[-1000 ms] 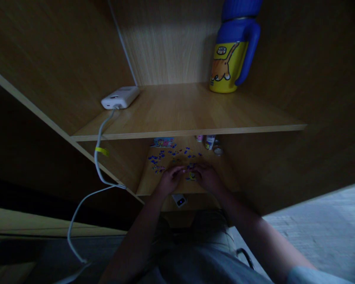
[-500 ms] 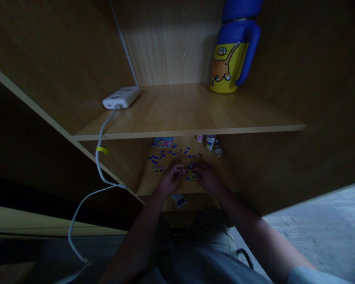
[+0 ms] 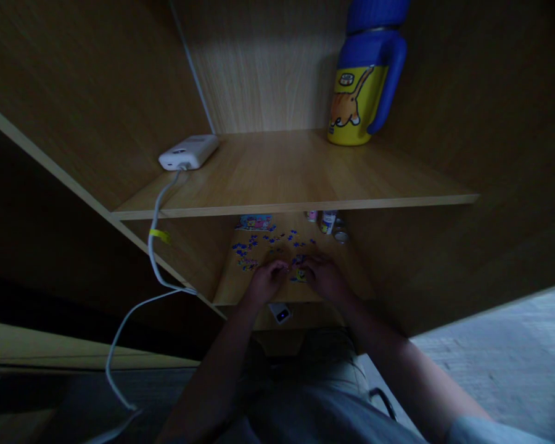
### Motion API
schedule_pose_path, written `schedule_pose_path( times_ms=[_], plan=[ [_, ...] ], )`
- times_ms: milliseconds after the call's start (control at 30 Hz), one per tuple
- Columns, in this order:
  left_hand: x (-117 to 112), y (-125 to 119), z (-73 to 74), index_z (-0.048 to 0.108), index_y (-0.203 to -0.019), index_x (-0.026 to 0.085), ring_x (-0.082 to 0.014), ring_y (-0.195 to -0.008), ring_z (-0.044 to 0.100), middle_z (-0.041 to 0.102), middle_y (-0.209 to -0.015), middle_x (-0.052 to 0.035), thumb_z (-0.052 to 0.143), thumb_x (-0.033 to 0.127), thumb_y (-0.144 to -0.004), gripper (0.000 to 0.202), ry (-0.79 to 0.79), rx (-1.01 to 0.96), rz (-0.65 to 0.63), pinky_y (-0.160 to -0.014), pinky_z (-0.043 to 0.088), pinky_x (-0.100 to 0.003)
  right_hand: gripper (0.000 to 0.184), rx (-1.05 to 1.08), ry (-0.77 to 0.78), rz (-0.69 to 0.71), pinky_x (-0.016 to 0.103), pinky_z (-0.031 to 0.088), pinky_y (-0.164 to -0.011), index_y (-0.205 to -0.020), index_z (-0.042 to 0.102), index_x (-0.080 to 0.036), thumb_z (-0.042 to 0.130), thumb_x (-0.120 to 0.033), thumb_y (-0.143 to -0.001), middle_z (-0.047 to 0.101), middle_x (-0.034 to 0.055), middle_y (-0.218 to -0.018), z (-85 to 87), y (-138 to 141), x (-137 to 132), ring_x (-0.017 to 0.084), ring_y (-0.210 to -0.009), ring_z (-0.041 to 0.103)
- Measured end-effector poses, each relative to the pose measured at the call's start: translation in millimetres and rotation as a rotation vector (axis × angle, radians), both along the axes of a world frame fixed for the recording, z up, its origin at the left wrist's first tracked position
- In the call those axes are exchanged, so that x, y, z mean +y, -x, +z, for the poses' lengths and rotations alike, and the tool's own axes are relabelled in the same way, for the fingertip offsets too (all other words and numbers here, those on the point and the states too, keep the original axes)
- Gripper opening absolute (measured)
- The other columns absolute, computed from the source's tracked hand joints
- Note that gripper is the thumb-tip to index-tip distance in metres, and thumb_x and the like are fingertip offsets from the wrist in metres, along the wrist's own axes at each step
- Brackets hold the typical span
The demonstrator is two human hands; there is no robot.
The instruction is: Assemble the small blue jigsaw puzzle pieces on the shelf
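Two curled hands (image 3: 266,282) (image 3: 324,277) close together

The top (image 3: 300,416) is muted blue-grey, its loose cloth softly creased. A paler, bluish sleeve (image 3: 469,430) leaves the right forearm (image 3: 409,364) bare. The trousers (image 3: 328,361) look dull grey-green in dim light. Both hands (image 3: 324,279) are ungloved.

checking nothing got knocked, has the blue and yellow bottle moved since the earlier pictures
No. Against the upper shelf, the bottle shows no shift either way: it stands at the same spot towards the right.
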State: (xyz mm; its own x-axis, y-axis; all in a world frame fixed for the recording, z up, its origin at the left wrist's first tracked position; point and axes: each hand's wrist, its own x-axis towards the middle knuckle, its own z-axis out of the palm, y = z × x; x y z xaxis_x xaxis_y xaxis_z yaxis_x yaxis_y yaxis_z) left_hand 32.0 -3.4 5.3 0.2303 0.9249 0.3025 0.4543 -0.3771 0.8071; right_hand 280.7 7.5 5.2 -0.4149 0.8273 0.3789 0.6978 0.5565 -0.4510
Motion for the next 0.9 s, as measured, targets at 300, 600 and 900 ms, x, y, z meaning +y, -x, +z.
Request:
schedule_pose_path(
  times_ms=[300, 600, 900],
  plan=[
    [0.6, -1.2, 1.6, 0.084, -0.102, 0.028, -0.0232, -0.099, 0.082, 0.087, -0.104, -0.0033, 0.071, 0.022, -0.102, 0.015, -0.026, 0.111, 0.088, -0.093, 0.065, -0.035, 0.028, 0.020, 0.006, 0.001, 0.042, 0.051, -0.115, -0.118, 0.084, -0.025, 0.062, -0.011, -0.106, 0.084, 0.0048, -0.123, 4.0, 0.6, -2.3, 0.025, -0.117, 0.072],
    [-0.9, -2.8, 3.0, 0.082, -0.101, 0.028, -0.0229, -0.094, 0.082, 0.088, -0.101, -0.0022, 0.071, 0.030, -0.102, 0.011, 0.006, 0.016, 0.069, -0.093, 0.065, -0.037, 0.030, -0.010, 0.014, 0.002, 0.042, 0.051, -0.117, -0.118, 0.083, -0.026, 0.064, -0.008, -0.103, 0.084, 0.0052, -0.125, 2.0, -0.4, -0.9, 0.024, -0.119, 0.073],
    [-1.4, -2.0, 2.4, 0.082, -0.101, 0.027, -0.0226, -0.096, 0.082, 0.087, -0.102, -0.0017, 0.065, 0.027, -0.105, 0.017, 0.027, 0.035, 0.035, -0.092, 0.063, -0.035, 0.029, 0.002, 0.016, 0.000, 0.042, 0.052, -0.115, -0.118, 0.084, -0.025, 0.064, -0.010, -0.105, 0.084, 0.0060, -0.125, 4.3, -0.1, -2.6, 0.025, -0.119, 0.073]
  ],
)
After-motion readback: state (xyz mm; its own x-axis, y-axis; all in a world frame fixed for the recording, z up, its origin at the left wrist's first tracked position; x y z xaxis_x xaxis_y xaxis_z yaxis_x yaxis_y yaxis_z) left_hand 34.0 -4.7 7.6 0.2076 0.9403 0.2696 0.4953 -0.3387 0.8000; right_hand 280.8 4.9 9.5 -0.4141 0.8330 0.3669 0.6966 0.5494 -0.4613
